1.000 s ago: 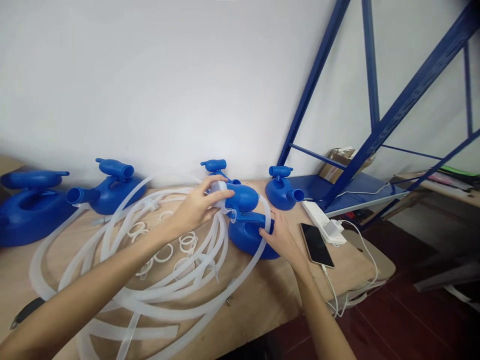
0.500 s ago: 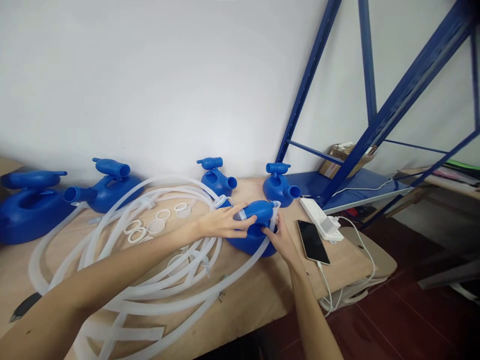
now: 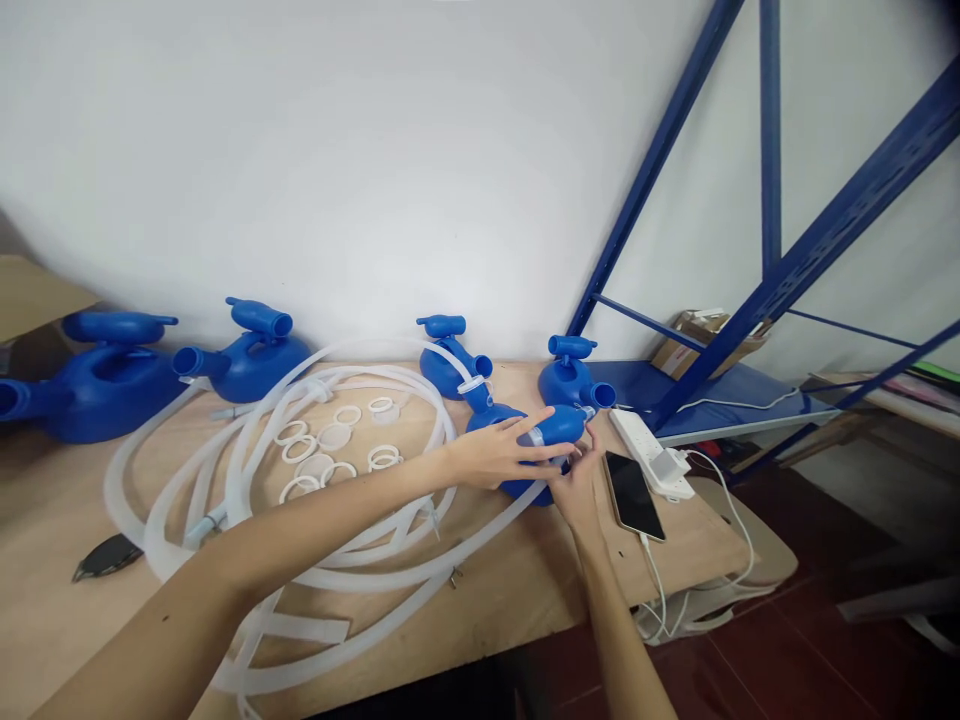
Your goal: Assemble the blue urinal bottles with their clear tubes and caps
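Note:
A blue plastic bottle [image 3: 492, 418] with a bulb-shaped top part [image 3: 562, 426] stands near the table's right end. My left hand [image 3: 501, 452] lies along its near side, fingers reaching over and under the bulb's whitish-capped end. My right hand [image 3: 579, 480] is at the bottle's right, fingertips by the bulb's narrow end and handle. Translucent tubing [image 3: 465, 552] runs from the bottle down to the left, and a tube end with a clear collar [image 3: 474, 385] sits on the bottle's neck. What the fingertips grip is partly hidden.
Four more blue bottles, one of them at the left [image 3: 112, 390], line the wall. White rings [image 3: 300, 448] lie among coiled tubing. A phone [image 3: 634, 495], a power strip [image 3: 649, 455] and a blue metal rack [image 3: 675, 190] are at the right; a dark object [image 3: 109, 558] lies left.
The view has shifted, so the things on the table appear further right. My right hand has shifted lower beside the bulb, and the tubing at its narrow end no longer runs down in front of the bottle.

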Demonstrator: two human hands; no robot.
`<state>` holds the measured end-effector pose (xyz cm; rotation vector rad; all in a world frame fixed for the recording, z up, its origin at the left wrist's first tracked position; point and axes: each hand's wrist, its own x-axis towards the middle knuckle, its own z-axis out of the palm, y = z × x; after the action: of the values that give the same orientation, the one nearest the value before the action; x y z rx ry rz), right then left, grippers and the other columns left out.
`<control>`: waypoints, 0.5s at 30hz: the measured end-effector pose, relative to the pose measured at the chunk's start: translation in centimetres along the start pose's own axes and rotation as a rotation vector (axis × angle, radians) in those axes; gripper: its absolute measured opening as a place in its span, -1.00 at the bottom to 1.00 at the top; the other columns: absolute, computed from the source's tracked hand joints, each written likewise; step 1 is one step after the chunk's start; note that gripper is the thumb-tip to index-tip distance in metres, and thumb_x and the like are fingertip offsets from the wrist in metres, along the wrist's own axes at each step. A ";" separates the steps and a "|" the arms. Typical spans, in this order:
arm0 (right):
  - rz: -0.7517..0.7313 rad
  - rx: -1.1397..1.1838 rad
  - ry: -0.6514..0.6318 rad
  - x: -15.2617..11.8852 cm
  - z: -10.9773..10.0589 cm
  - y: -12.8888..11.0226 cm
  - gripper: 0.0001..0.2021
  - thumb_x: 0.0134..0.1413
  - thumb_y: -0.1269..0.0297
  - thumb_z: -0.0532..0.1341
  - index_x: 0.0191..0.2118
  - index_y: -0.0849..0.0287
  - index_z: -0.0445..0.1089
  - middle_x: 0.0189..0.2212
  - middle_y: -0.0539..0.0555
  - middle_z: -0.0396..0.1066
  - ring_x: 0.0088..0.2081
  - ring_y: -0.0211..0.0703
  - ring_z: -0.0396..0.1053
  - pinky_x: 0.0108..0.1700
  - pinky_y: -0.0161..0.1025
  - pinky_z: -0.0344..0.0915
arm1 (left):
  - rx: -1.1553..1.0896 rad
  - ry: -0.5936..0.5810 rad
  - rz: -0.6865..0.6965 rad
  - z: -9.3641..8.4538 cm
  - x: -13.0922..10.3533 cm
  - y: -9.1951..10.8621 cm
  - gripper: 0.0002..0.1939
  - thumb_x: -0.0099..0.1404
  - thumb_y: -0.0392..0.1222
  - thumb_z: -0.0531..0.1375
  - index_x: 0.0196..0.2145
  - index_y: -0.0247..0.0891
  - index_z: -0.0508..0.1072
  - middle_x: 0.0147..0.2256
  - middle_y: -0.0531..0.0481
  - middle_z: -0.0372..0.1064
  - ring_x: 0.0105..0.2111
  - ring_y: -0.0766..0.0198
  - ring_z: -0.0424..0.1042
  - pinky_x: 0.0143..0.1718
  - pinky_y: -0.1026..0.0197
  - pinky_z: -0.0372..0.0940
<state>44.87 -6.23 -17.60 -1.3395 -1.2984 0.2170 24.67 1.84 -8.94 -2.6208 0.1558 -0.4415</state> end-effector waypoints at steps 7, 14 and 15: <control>0.124 0.070 0.185 0.5 0.9 -0.6 0.08 -0.08 0.06 0.43 0.46 0.07 -0.19 0.45 0.41 -0.04 0.24 0.12 0.39 0.24 0.11 0.37 | -0.261 0.085 -0.265 -2.7 -5.0 -1.1 -0.22 0.36 -0.43 0.18 0.46 -0.02 0.16 0.53 -0.30 -0.34 0.49 -0.30 -0.18 0.37 -0.30 0.11; 0.193 0.056 -0.013 3.7 0.2 0.7 -0.01 -0.19 0.13 0.38 0.42 0.12 0.05 0.06 0.27 0.51 0.02 0.12 0.54 0.14 0.09 0.44 | -0.365 0.060 -0.532 -9.2 -16.2 0.0 -0.42 0.50 -0.28 0.10 0.41 0.03 0.24 0.49 -0.22 -0.12 0.37 -0.12 0.20 0.28 -0.18 0.31; 0.188 0.045 -0.025 4.1 0.3 0.8 -0.03 -0.20 0.16 0.37 0.40 0.12 0.09 0.06 0.26 0.51 0.01 0.12 0.54 0.12 0.09 0.46 | -0.354 0.063 -0.586 -10.1 -18.1 0.5 -0.45 0.51 -0.26 0.09 0.39 0.03 0.27 0.46 -0.20 -0.03 0.38 -0.11 0.18 0.30 -0.22 0.27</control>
<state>46.58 -2.71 -16.03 -1.4248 -1.1813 0.3920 4.19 0.40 -5.85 -2.9754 -0.5808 -0.7487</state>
